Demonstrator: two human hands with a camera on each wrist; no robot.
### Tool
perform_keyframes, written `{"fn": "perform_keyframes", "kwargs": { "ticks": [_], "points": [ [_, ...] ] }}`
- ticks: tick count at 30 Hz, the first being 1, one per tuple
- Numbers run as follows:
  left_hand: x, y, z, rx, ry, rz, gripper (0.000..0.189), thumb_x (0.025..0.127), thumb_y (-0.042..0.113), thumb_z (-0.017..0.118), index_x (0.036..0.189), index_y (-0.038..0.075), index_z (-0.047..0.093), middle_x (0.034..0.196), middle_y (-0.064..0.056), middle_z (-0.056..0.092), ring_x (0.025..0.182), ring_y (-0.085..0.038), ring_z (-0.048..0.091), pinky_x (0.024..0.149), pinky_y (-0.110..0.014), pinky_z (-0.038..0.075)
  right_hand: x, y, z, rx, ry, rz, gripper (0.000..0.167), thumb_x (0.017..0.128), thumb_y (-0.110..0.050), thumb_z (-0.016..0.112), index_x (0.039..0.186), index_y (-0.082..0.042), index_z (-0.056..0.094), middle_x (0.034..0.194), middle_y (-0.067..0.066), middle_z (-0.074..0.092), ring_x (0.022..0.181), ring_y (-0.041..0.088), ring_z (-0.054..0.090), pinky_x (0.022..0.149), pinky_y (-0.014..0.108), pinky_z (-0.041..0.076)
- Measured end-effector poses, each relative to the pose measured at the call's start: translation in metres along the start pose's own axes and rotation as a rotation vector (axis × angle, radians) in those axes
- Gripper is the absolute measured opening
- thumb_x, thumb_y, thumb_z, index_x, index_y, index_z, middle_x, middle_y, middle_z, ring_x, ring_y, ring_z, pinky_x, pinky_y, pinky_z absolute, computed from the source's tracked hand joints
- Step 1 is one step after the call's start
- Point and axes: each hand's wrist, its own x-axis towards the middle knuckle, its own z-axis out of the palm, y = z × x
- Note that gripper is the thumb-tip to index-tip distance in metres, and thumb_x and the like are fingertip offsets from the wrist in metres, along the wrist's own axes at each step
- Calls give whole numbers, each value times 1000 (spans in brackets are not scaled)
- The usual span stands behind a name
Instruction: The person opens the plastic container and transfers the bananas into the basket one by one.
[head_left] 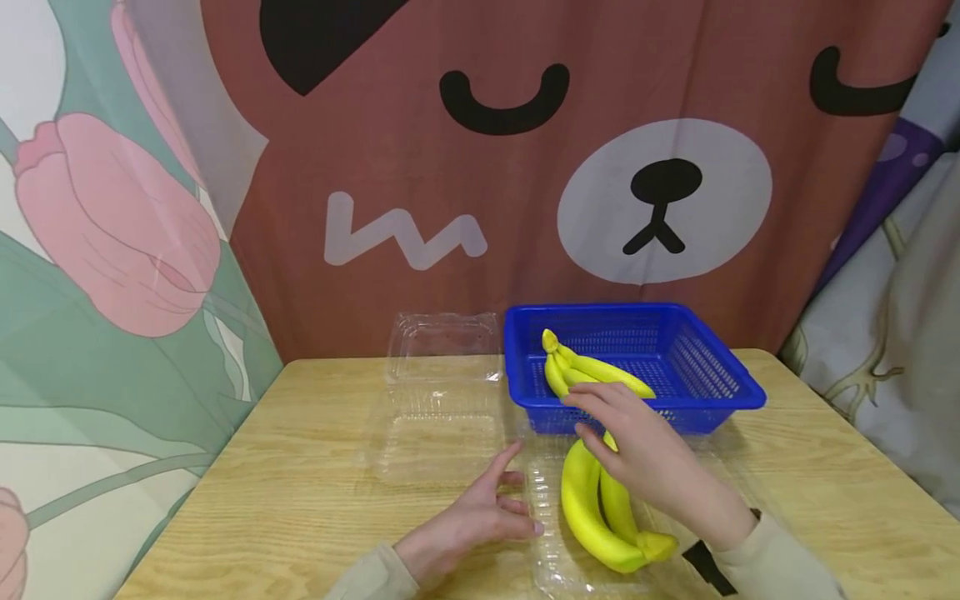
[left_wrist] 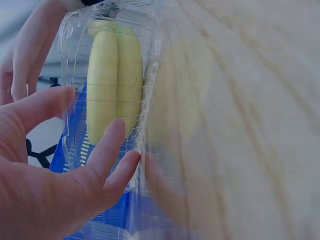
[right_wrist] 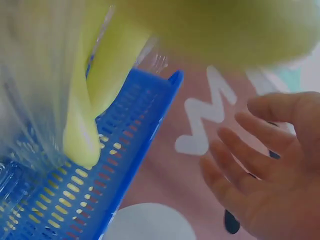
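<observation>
A bunch of yellow bananas [head_left: 585,500] lies in a clear plastic clamshell box [head_left: 543,542] near the table's front. Beside that box's left wall is my left hand [head_left: 472,521], fingers spread; in the left wrist view its fingertips [left_wrist: 116,131] appear to touch the clear wall. Over the bananas and the box's far end hovers my right hand [head_left: 645,450], its fingers loosely extended and holding nothing. Another bunch of bananas [head_left: 603,371] rests in a blue plastic basket [head_left: 637,310] just beyond, partly hidden by the right hand.
Left of the basket stands a second clear clamshell box [head_left: 438,446], its lid raised at the back. Both boxes and the basket sit on a wooden table [head_left: 277,500]. A brown curtain [head_left: 510,175] with a bear design hangs behind the table.
</observation>
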Motion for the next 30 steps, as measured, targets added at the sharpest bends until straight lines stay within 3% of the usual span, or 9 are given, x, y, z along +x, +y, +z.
{"fn": "perform_keyframes", "kwargs": {
  "ticks": [3,6,11,18,22,30],
  "points": [
    [0,0,0,-9,1,-5,107,71,-3,78,158,22,21,140,-17,38,103,-28,56,82,-38,54,-7,-9,-1,0,-96,16,33,89,-13,73,121,-14,66,121,0,62,113,22,57,90,44,52],
    [0,0,0,-20,2,-5,107,71,-4,78,158,22,20,140,-18,38,103,-28,55,81,-37,54,-13,-18,-3,10,-245,69,31,91,-19,71,121,-15,67,120,-2,62,113,21,57,92,44,52],
    [1,-1,0,-22,-2,14,108,70,-6,78,158,20,19,140,-20,38,101,-28,57,81,-38,55,-29,-27,-2,-3,-433,184,43,90,-34,72,125,-11,64,123,4,61,110,29,59,88,49,52],
    [2,-2,1,-14,-1,23,109,70,-7,77,158,18,18,139,-21,38,99,-29,58,80,-39,55,-53,-33,17,-89,-485,213,62,81,-48,75,120,0,63,111,7,67,88,27,63,73,47,53],
    [2,-2,1,-18,4,20,108,70,-7,77,158,18,19,139,-21,38,100,-29,58,81,-39,55,-56,-36,24,-61,-510,255,74,81,-52,74,129,1,57,118,10,66,103,32,60,81,51,52],
    [3,-2,1,-21,1,19,107,71,-6,77,158,18,19,138,-20,39,102,-30,57,82,-39,56,-57,-39,30,-4,-506,265,84,84,-50,73,146,-3,43,115,5,65,87,24,63,78,48,53]
  ]
}}
